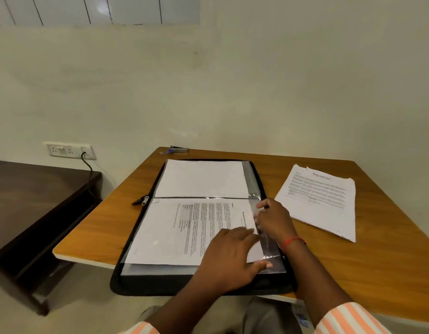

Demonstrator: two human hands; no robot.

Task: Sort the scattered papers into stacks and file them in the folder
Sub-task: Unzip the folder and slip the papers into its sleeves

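On the table: an orange-brown wooden table (353, 261) carries a black zip-up fabric folder (146, 284), lying open, with its near edge hanging past the table's edge.
Folder, far half: a blank white sheet (201, 179) sits inside a clear pocket.
Folder, near half: a printed white sheet (175, 235) lies in a clear plastic sleeve (272, 259), its text running sideways.
Left hand: the left hand (229, 259) lies flat on the printed sheet, fingers straight and close together, thumb out along the sleeve's near edge.
Right hand: the right hand (275, 219) is at the sleeve's right-hand edge, fingers curled, thumb and fingertips nipping the plastic; a red thread band (294, 241) circles the wrist.
Loose papers: an uneven stack of printed white papers (322, 198) rests on the table right of the folder, apart from it.
Far edge: a dark metal stapler (179, 148) lies by the wall.
Left of table: a dark brown wooden bench (27, 201) stands below a white wall socket (68, 150).
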